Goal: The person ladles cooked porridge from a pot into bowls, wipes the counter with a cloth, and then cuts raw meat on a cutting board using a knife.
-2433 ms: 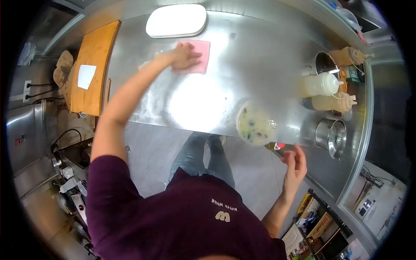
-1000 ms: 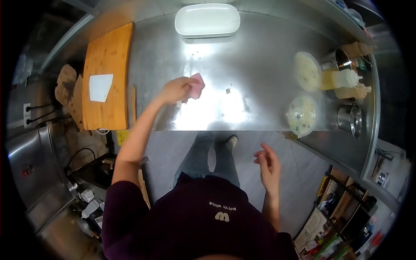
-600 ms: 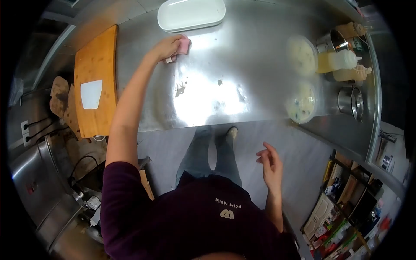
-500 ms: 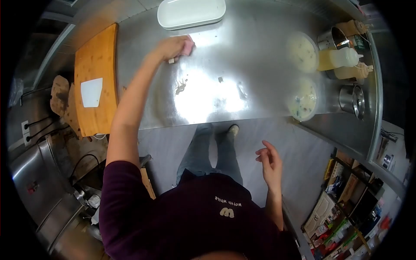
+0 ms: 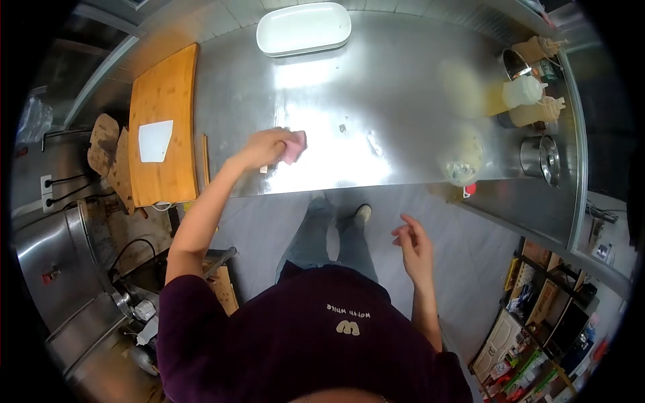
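My left hand (image 5: 264, 148) is closed around a folded pink cloth (image 5: 293, 148), low over the steel counter (image 5: 228, 87) near its front edge. A small pale tab shows under the hand. Right of the cloth, a small dark scrap (image 5: 342, 127) and wet marks lie on the shiny surface. My right hand (image 5: 416, 250) hangs in the air in front of the counter, its fingers loosely bent and apart, with nothing in it. White rectangular plates (image 5: 304, 28) are stacked at the back of the counter.
On the left lies a wooden board (image 5: 163, 87) with a white sheet (image 5: 155, 141). At right stand two blurred round containers (image 5: 463, 158), squeeze bottles (image 5: 523, 92) and a metal pot (image 5: 539, 160). A red-capped item (image 5: 469, 190) shows at the front edge. Shelves (image 5: 537, 295) stand lower right.
My left hand has come back from near the plates toward the front edge with the cloth. Earlier the cloth lay spread under it; now it is bunched. My right hand has barely moved lately.
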The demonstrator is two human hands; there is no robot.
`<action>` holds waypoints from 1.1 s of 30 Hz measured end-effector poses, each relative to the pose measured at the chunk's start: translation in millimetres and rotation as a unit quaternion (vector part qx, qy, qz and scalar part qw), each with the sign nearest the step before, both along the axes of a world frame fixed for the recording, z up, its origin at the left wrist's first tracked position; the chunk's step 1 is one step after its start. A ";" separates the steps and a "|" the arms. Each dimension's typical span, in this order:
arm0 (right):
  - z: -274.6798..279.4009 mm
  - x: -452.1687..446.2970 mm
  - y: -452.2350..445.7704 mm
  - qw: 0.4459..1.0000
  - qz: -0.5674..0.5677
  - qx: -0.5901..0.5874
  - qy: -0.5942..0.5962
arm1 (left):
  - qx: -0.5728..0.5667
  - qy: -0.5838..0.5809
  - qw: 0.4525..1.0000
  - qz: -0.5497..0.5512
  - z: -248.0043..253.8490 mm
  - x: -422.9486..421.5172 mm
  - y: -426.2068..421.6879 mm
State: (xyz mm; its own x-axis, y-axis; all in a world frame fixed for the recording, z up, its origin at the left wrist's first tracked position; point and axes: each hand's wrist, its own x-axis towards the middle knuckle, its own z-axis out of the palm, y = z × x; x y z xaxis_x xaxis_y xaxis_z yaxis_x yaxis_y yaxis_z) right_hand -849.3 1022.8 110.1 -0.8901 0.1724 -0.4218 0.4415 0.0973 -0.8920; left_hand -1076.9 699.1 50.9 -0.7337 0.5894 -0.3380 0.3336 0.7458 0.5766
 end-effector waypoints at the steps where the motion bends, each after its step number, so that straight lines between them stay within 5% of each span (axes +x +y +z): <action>1: -2.1 1.5 -0.3 1.000 0.000 -0.003 0.002 | 0.040 -0.019 0.998 0.042 -0.9 0.1 -8.2; 3: -5.2 2.5 -1.0 1.000 -0.002 0.001 0.023 | 0.098 -0.068 0.988 0.102 4.1 0.1 -18.3; 7: -9.6 1.0 -3.6 1.000 0.007 -0.006 0.025 | -0.022 0.082 0.996 -0.011 -0.7 27.0 -11.4; 15: -11.5 -15.0 -15.2 0.998 0.054 -0.022 0.012 | -0.159 0.315 0.932 0.083 -25.0 89.0 22.9; 21: -9.9 -15.0 -18.4 0.997 0.066 -0.019 0.017 | -0.086 0.328 0.918 0.204 -35.1 83.4 37.3; 27: -14.5 -9.2 -15.2 0.997 0.070 -0.033 0.017 | -0.096 0.267 0.935 0.211 -30.7 84.5 33.8; 31: -13.9 -8.9 -7.2 0.996 0.069 -0.042 0.023 | 0.149 -0.036 0.951 0.268 -29.2 49.8 -12.1; 33: -11.4 -7.1 -1.3 0.997 0.059 -0.048 0.007 | 0.293 -0.251 0.849 0.362 15.1 28.3 -23.2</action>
State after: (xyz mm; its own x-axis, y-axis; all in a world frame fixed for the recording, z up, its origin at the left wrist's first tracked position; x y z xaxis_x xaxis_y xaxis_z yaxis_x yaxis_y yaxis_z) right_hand -856.4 1021.5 98.7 -0.9077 0.0259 -0.4187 0.4195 0.0624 -0.9056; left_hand -1048.6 675.9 66.0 -0.8254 0.2207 -0.5196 -0.4870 0.1873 0.8531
